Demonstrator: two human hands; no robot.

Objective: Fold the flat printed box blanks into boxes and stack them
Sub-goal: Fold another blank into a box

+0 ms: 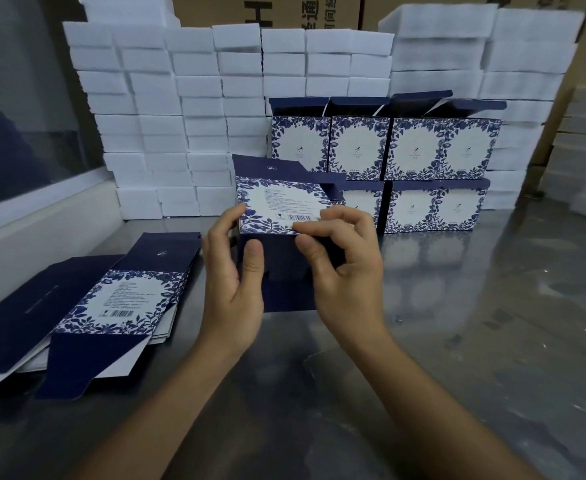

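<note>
Holding a half-formed box (277, 209) up off the steel table (457, 323), the person is partway through squaring it and closing one end. In the single head view, the left hand (230, 271) cups the box's left side, fingers curled behind the printed panel and the thumb pressed flat on the dark blue face below it. The right hand (340, 258) pinches the lower right edge of the printed panel, near the barcode, between thumb and curled fingers. A dark flap stands up behind the printed panel and another hangs down toward the table, so neither end looks closed yet.

To do this step well, the person would probably keep the left hand as the steady brace and let the right hand do the shaping, pushing along the crease lines rather than across the panels, so the printed card does not dent. The corners likely need to be square before any flap is tucked; a skewed tube tends to jam the tuck flap. The small side flaps should fold in first, then the large flap over them.

To the left lies the pile of flat blanks (87, 306), fanned loosely on the table. Behind the hands stand the finished boxes (412, 168), two rows high with the top flaps open, against a wall of white foam blocks (180, 116). The next box would seemingly join that stack at its near left end.
</note>
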